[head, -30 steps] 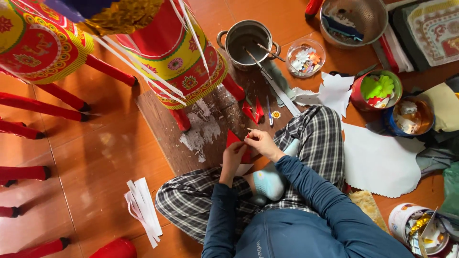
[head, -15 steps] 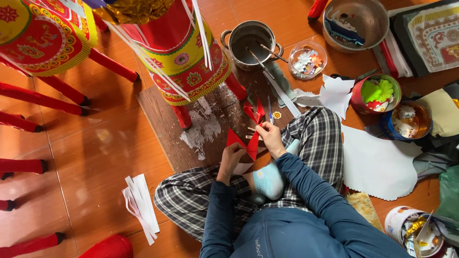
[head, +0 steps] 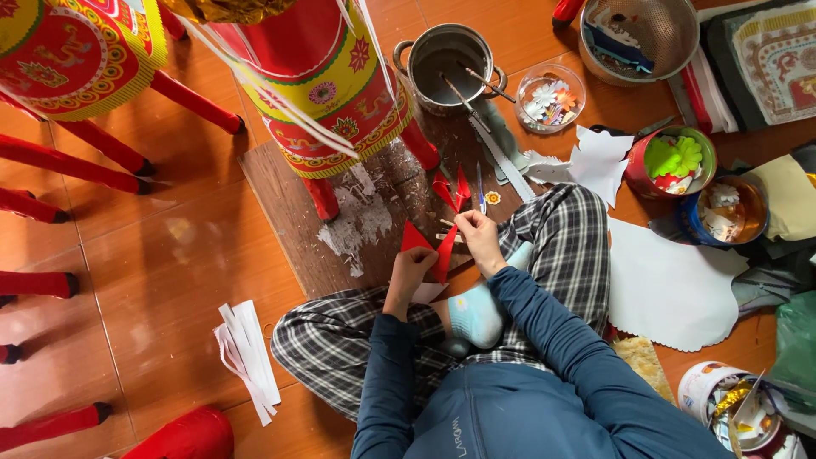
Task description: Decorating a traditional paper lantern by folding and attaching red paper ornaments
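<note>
Red paper piece (head: pixel 433 246), folded into points, sits at centre frame above a wooden board (head: pixel 340 229), pinched from both sides: left hand (head: pixel 412 270) fingers closed on its lower left, right hand (head: pixel 478 238) fingers on its upper right. One steel pot (head: pixel 449 64) and two drum-shaped lanterns (head: pixel 327 85) stand above.

Soft, even daylight fills the scene, bright without harsh contrast. The glossy orange-brown tiled floor (head: pixel 153 280) carries pale, diffuse reflections, and shadows under the red wooden legs (head: pixel 76 161) are faint. Focus is sharp throughout, with no motion blur. Wide-angle distortion stretches things slightly toward the edges.
</note>
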